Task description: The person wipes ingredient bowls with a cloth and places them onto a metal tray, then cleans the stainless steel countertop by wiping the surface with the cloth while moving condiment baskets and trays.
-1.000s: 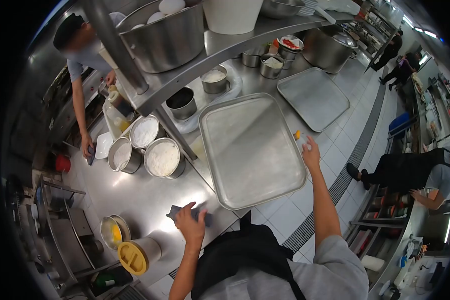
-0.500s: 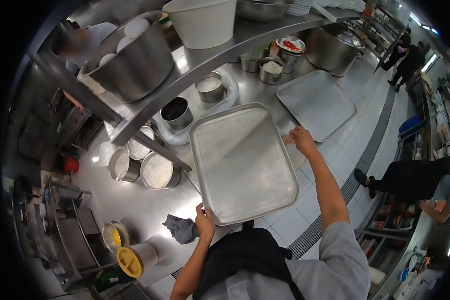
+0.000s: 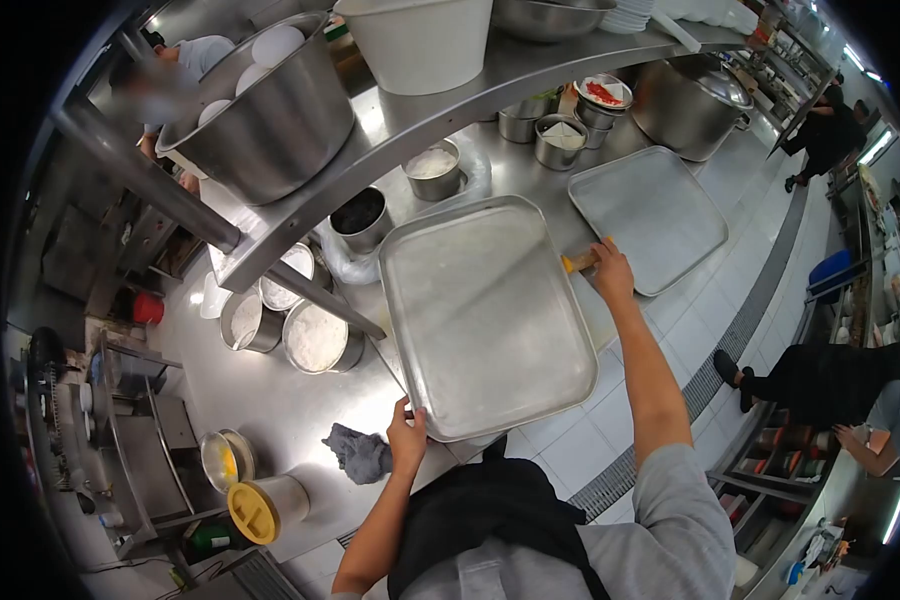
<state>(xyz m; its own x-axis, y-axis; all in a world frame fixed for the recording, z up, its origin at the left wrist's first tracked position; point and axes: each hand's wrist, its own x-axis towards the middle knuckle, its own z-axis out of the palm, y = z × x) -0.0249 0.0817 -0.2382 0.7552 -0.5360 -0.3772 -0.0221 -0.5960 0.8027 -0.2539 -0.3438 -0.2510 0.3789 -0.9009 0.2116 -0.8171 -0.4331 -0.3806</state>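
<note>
Just left of the left hand (image 3: pixel 407 437)'s fingers, a crumpled dark-grey cloth (image 3: pixel 358 453) lies on the metal surface (image 3: pixel 270 405). Those fingers grip the near-left corner of a large rectangular silver tray (image 3: pixel 490 320). Right of it, the right hand (image 3: pixel 611 268)'s fingers close around a small yellow-ended object (image 3: pixel 578 263), beside another rectangular metal tray (image 3: pixel 650 220).

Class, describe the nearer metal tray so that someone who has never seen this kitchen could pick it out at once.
Start at the long steel counter and follow it to the person's black apron. The rimmed tray lies just in front, its near left corner in the left hand. Unlike it, the other tray lies beyond the right hand, untouched.
</note>
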